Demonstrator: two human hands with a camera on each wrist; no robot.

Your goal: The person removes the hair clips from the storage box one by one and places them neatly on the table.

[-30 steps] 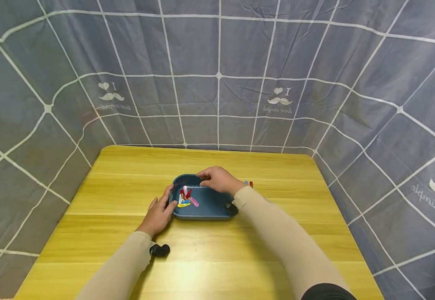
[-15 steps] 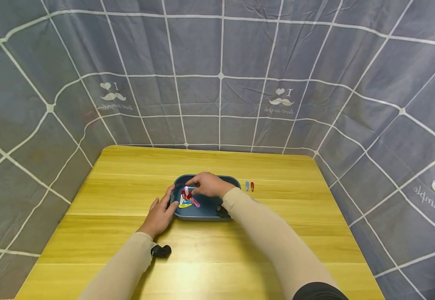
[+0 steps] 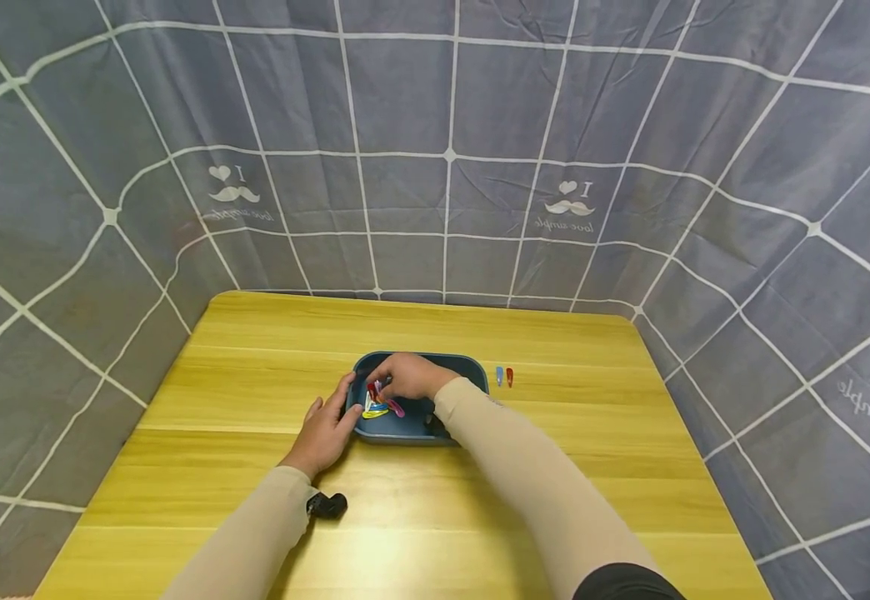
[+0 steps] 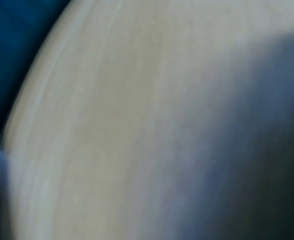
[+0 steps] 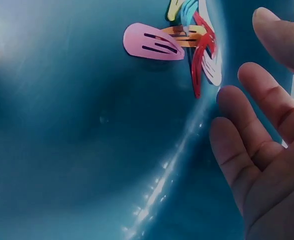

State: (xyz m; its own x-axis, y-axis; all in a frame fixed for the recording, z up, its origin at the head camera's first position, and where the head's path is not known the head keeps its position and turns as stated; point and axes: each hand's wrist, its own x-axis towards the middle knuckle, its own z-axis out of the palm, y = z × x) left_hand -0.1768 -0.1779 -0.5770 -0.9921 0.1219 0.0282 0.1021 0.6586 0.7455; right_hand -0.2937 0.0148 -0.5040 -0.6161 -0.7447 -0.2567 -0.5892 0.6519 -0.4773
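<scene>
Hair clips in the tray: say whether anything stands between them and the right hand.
Nothing visible does: the right hand is over the tray, close to the hair clips, with no other object between.

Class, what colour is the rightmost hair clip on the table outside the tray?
The rightmost clip is red, clearest in the head view.

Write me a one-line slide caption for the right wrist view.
Right hand poised beside a small pile of overlapping, multicolored snap hair clips in a blue tray.
</scene>
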